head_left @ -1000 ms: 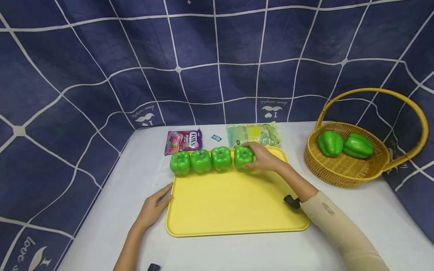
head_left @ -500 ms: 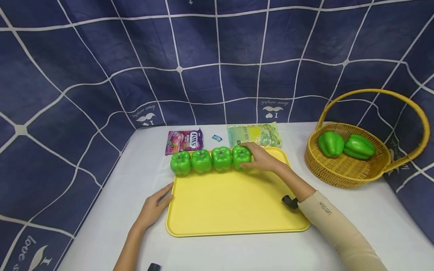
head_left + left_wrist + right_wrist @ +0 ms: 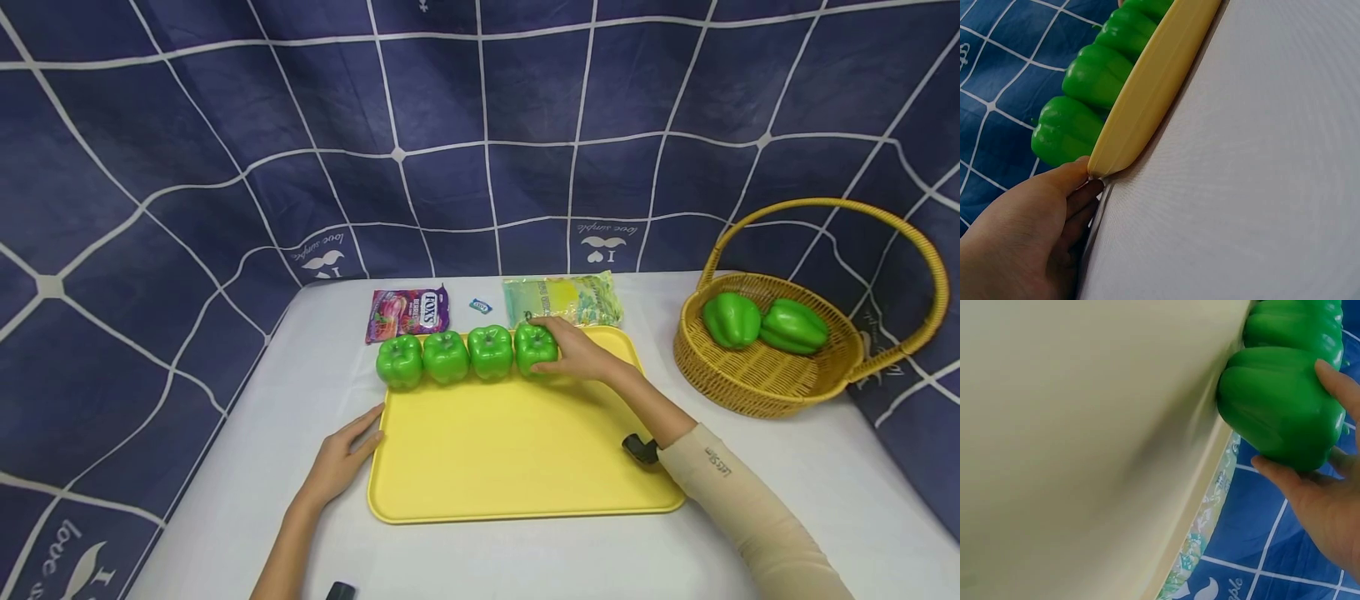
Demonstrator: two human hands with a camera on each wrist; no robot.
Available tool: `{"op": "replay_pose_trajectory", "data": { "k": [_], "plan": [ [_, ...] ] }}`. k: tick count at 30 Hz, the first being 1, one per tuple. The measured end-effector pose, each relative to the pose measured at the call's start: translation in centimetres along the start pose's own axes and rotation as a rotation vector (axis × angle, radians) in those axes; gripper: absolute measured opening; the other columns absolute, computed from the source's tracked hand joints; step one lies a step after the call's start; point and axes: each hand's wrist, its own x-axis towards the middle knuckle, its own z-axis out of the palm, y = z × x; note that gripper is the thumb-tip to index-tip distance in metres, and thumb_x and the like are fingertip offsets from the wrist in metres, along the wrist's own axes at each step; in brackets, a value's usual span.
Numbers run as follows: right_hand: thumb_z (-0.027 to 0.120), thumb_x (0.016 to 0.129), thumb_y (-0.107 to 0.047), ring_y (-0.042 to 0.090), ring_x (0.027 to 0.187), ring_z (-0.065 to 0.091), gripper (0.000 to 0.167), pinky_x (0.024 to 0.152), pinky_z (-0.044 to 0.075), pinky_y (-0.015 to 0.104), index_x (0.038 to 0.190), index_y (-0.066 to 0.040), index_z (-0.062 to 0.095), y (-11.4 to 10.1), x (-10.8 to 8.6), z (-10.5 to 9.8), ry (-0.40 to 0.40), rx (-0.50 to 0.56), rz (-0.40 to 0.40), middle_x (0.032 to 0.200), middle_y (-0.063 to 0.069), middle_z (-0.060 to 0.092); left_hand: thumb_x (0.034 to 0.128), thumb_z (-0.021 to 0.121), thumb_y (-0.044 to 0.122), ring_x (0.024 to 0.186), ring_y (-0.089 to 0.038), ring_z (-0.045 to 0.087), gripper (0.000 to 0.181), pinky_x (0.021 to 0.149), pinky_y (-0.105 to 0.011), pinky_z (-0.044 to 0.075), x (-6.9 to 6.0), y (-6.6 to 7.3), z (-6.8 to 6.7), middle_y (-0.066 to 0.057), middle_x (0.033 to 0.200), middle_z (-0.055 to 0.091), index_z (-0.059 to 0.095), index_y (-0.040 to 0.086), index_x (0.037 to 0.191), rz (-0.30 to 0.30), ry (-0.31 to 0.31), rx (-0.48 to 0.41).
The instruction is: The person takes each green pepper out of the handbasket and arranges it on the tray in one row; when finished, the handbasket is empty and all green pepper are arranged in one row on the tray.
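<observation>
My right hand [image 3: 579,350] grips a green bell pepper [image 3: 532,348], the rightmost of a row along the far edge of the yellow tray [image 3: 517,450]. In the right wrist view, the thumb and fingers hold the bell pepper [image 3: 1272,412] from its sides. Further bell peppers [image 3: 491,352] stand in line to its left, stems up. At the tray's left edge rests my left hand [image 3: 337,467], its fingers fairly straight. The left wrist view shows the left hand [image 3: 1029,219] with its fingertips touching the tray's rim [image 3: 1141,106].
A wicker basket [image 3: 731,387] with a tall handle stands at the right, holding two bell peppers [image 3: 795,326]. Behind the tray lie a purple candy bag [image 3: 405,312], a small blue wrapped candy [image 3: 480,306] and a yellow-green packet [image 3: 566,298]. Blue gridded cloth hangs behind.
Over the last second my right hand has shifted slightly left with its bell pepper, narrowing the gap to the neighbouring one. The left hand stays in place.
</observation>
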Motion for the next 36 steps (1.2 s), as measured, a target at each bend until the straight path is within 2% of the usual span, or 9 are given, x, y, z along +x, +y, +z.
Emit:
{"op": "replay_pose_trajectory", "data": {
  "k": [7, 16, 23, 27, 30, 32, 33, 36],
  "plan": [
    [0.075, 0.077, -0.034, 0.035, 0.124, 0.038, 0.079, 0.101, 0.035, 0.052, 0.138, -0.002, 0.035, 0.0, 0.2, 0.2, -0.007, 0.001, 0.002, 0.136, 0.018, 0.04, 0.094, 0.05, 0.04, 0.128, -0.027, 0.039, 0.048, 0.106, -0.048, 0.031, 0.0, 0.1, 0.0, -0.002, 0.139, 0.044, 0.043, 0.024, 0.139, -0.001, 0.002, 0.0],
    [0.076, 0.076, -0.034, 0.034, 0.124, 0.037, 0.082, 0.102, 0.035, 0.051, 0.138, -0.002, 0.034, -0.2, 0.0, 0.3, 0.006, 0.023, -0.015, 0.135, 0.018, 0.039, 0.0941, 0.051, 0.04, 0.128, -0.027, 0.039, 0.048, 0.106, -0.048, 0.031, 0.0, 0.2, 0.0, -0.002, 0.139, 0.044, 0.043, 0.024, 0.139, -0.001, 0.0, -0.004],
    [0.074, 0.076, -0.043, 0.033, 0.131, 0.028, 0.088, 0.106, 0.027, 0.054, 0.143, -0.007, 0.028, 0.2, -1.8, -1.2, 0.046, 0.025, 0.028, 0.143, 0.015, 0.03, 0.0938, 0.051, 0.041, 0.128, -0.028, 0.038, 0.048, 0.106, -0.049, 0.031, 0.0, 0.2, 0.0, -0.003, 0.139, 0.044, 0.043, 0.024, 0.139, -0.006, -0.002, -0.012],
    [0.072, 0.077, -0.046, 0.037, 0.131, 0.027, 0.089, 0.103, 0.027, 0.059, 0.144, -0.009, 0.026, 1.4, -4.1, -3.2, 0.11, 0.007, 0.084, 0.144, 0.017, 0.027, 0.0938, 0.051, 0.041, 0.128, -0.028, 0.038, 0.048, 0.106, -0.049, 0.031, 0.1, 0.2, 0.0, -0.002, 0.139, 0.044, 0.043, 0.025, 0.139, -0.01, -0.002, -0.013],
    [0.073, 0.078, -0.042, 0.041, 0.126, 0.031, 0.086, 0.099, 0.031, 0.061, 0.143, -0.008, 0.028, 2.8, -6.1, -4.9, 0.192, -0.011, 0.111, 0.142, 0.02, 0.029, 0.0939, 0.051, 0.041, 0.128, -0.028, 0.039, 0.048, 0.105, -0.05, 0.031, 0.1, 0.2, 0.0, -0.002, 0.139, 0.044, 0.043, 0.025, 0.139, -0.01, 0.002, -0.005],
    [0.074, 0.078, -0.037, 0.042, 0.121, 0.035, 0.083, 0.095, 0.034, 0.06, 0.141, -0.006, 0.031, 4.0, -7.4, -5.9, 0.265, -0.019, 0.131, 0.138, 0.022, 0.032, 0.0939, 0.05, 0.041, 0.128, -0.028, 0.039, 0.048, 0.105, -0.05, 0.031, 0.0, 0.2, 0.0, -0.002, 0.139, 0.044, 0.043, 0.025, 0.139, -0.008, 0.003, -0.001],
    [0.075, 0.078, -0.034, 0.042, 0.113, 0.04, 0.081, 0.09, 0.038, 0.057, 0.14, -0.005, 0.032, 4.7, -8.1, -6.5, 0.307, -0.034, 0.143, 0.132, 0.023, 0.037, 0.0939, 0.05, 0.04, 0.128, -0.028, 0.039, 0.048, 0.105, -0.05, 0.032, 0.0, 0.2, 0.0, -0.002, 0.139, 0.044, 0.043, 0.025, 0.139, -0.007, 0.003, -0.002],
    [0.075, 0.078, -0.029, 0.042, 0.108, 0.04, 0.076, 0.086, 0.037, 0.057, 0.138, -0.002, 0.035, 6.3, -10.0, -8.3, 0.426, -0.066, 0.21, 0.124, 0.025, 0.039, 0.0939, 0.05, 0.041, 0.128, -0.028, 0.039, 0.048, 0.105, -0.05, 0.032, 0.1, 0.1, 0.0, -0.003, 0.139, 0.044, 0.043, 0.025, 0.139, -0.005, 0.003, -0.001]
  ]
}}
